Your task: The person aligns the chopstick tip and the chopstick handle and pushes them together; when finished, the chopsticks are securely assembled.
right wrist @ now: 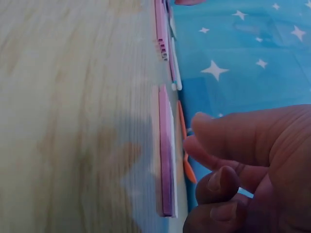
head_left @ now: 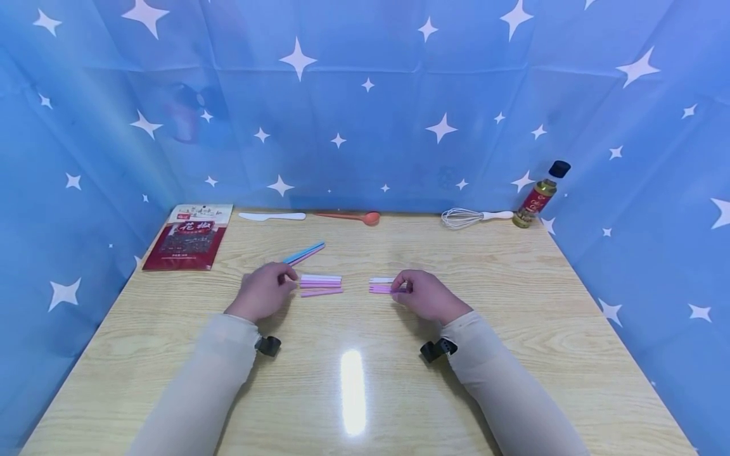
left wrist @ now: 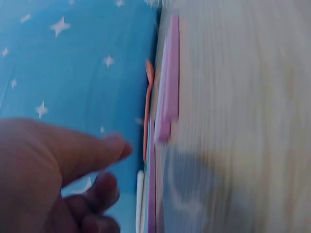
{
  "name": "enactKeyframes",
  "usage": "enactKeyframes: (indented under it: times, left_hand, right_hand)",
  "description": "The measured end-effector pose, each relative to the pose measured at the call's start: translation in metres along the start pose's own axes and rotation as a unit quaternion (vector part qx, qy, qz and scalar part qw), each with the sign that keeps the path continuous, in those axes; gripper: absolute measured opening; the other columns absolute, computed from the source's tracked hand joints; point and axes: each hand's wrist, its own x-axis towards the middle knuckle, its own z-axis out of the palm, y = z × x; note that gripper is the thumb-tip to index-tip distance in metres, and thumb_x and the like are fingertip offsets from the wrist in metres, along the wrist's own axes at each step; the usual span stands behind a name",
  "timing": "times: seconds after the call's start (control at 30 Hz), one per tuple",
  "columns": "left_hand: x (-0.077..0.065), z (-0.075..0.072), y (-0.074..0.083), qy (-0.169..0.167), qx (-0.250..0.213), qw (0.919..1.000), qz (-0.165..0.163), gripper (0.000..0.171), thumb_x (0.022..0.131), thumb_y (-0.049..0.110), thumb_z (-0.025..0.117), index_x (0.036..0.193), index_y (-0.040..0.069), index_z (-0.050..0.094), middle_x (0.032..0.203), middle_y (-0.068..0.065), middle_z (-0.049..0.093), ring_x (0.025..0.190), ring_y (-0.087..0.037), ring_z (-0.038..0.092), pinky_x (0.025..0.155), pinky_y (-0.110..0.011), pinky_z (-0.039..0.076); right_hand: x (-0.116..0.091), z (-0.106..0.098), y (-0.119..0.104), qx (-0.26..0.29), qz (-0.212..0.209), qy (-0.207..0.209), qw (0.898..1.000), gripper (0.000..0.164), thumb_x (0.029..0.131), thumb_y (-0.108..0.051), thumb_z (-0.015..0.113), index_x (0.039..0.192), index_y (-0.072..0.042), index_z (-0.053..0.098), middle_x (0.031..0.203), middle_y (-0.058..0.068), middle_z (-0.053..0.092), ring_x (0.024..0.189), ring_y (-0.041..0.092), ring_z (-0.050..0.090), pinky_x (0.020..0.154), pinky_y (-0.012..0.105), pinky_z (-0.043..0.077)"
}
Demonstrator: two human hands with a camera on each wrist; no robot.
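Your pale sleeves lie nearest, crossing the worktop; your left hand and right hand, fingers loosely bent, hold nothing, flanking a pink-and-white left stick group and a right stick group. The slim pieces likely handle light, stiff and slippery; pinch them at mid-length.

In the head view, the right hand hides ends of the pink sticks; small words on the Sichuan pepper packet can't be read; the bottom edge cuts off both sleeves.
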Motion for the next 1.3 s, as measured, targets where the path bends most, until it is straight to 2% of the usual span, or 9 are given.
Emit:
enactKeyframes:
  times: [0.1, 0.2, 0.43, 0.57, 0.63, 0.77, 0.93, 1.1, 1.3]
  left_hand:
    - [-0.003, 0.006, 0.009, -0.036, -0.002, 0.9986, 0.038, 0.016, 0.104, 0.020, 0.067, 0.116, 0.016, 0.077, 0.089, 0.000, 0.063, 0.080, -0.019, 0.054, 0.085, -0.045, 0.037]
    - [-0.005, 0.010, 0.016, -0.055, 0.010, 0.9968, 0.056, 0.020, 0.103, 0.018, 0.068, 0.119, 0.015, 0.078, 0.090, 0.002, 0.066, 0.080, -0.016, 0.054, 0.082, -0.041, 0.040]
    - [-0.007, 0.013, 0.022, -0.076, 0.027, 0.9956, 0.048, 0.022, 0.102, 0.016, 0.069, 0.123, 0.017, 0.078, 0.102, 0.001, 0.072, 0.088, -0.016, 0.059, 0.098, -0.053, 0.041]
    - [-0.007, 0.014, 0.022, -0.081, 0.027, 0.9952, 0.047, 0.014, 0.101, 0.015, 0.070, 0.112, 0.017, 0.078, 0.093, 0.001, 0.069, 0.083, -0.017, 0.057, 0.087, -0.045, 0.045]
    - [-0.006, 0.014, 0.021, -0.086, 0.027, 0.9950, 0.043, 0.007, 0.099, 0.014, 0.072, 0.104, 0.017, 0.075, 0.086, 0.002, 0.064, 0.079, -0.017, 0.055, 0.081, -0.041, 0.042]
    - [-0.006, 0.015, 0.019, -0.095, 0.033, 0.9944, 0.034, 0.009, 0.096, 0.012, 0.075, 0.093, 0.018, 0.068, 0.085, 0.004, 0.063, 0.078, -0.016, 0.054, 0.083, -0.042, 0.040]
    - [-0.006, 0.016, 0.019, -0.091, 0.037, 0.9944, 0.037, 0.011, 0.097, 0.012, 0.072, 0.089, 0.017, 0.067, 0.083, 0.003, 0.062, 0.077, -0.017, 0.054, 0.085, -0.045, 0.038]
    - [-0.005, 0.019, 0.021, -0.082, 0.003, 0.9960, 0.036, 0.009, 0.100, 0.014, 0.070, 0.092, 0.017, 0.067, 0.085, 0.002, 0.063, 0.078, -0.017, 0.055, 0.079, -0.038, 0.044]
    - [-0.005, 0.021, 0.025, -0.069, -0.074, 0.9936, 0.050, 0.005, 0.102, 0.015, 0.069, 0.099, 0.013, 0.066, 0.089, 0.000, 0.064, 0.079, -0.017, 0.055, 0.072, -0.034, 0.048]
  right_hand:
    - [0.001, 0.001, 0.003, -0.009, -0.003, -0.001, 1.000, 0.005, 0.100, -0.013, 0.071, 0.105, -0.014, 0.072, 0.082, 0.004, 0.059, 0.071, 0.020, 0.052, 0.065, 0.035, 0.044]
    - [0.002, 0.002, 0.005, -0.015, -0.006, -0.001, 1.000, 0.007, 0.100, -0.012, 0.071, 0.107, -0.014, 0.072, 0.081, 0.004, 0.058, 0.070, 0.019, 0.051, 0.064, 0.034, 0.044]
    - [0.002, 0.002, 0.006, -0.019, -0.007, -0.006, 1.000, 0.009, 0.100, -0.010, 0.070, 0.108, -0.013, 0.072, 0.080, 0.003, 0.057, 0.069, 0.018, 0.050, 0.065, 0.034, 0.044]
    - [0.002, 0.002, 0.006, -0.021, -0.009, -0.009, 1.000, 0.008, 0.099, -0.009, 0.071, 0.106, -0.014, 0.073, 0.082, 0.002, 0.059, 0.072, 0.018, 0.051, 0.067, 0.034, 0.045]
    - [0.003, 0.002, 0.005, -0.022, -0.014, -0.012, 1.000, 0.008, 0.098, -0.007, 0.071, 0.103, -0.013, 0.073, 0.083, 0.002, 0.061, 0.072, 0.017, 0.052, 0.067, 0.033, 0.045]
    - [0.003, 0.002, 0.005, -0.032, -0.010, -0.018, 0.999, 0.007, 0.095, -0.003, 0.072, 0.097, -0.010, 0.071, 0.085, 0.002, 0.063, 0.073, 0.017, 0.052, 0.068, 0.033, 0.044]
    - [0.002, 0.003, 0.003, -0.065, 0.006, -0.019, 0.998, 0.011, 0.094, -0.005, 0.073, 0.088, -0.012, 0.069, 0.085, 0.000, 0.065, 0.072, 0.017, 0.053, 0.067, 0.032, 0.044]
    - [0.001, 0.005, 0.002, -0.074, -0.006, -0.015, 0.997, 0.012, 0.098, -0.008, 0.069, 0.086, -0.013, 0.067, 0.082, 0.000, 0.062, 0.070, 0.017, 0.053, 0.066, 0.032, 0.045]
    - [0.001, 0.005, -0.002, -0.005, -0.059, -0.002, 0.998, 0.006, 0.102, -0.007, 0.065, 0.098, -0.010, 0.067, 0.084, 0.001, 0.058, 0.077, 0.018, 0.053, 0.071, 0.034, 0.046]
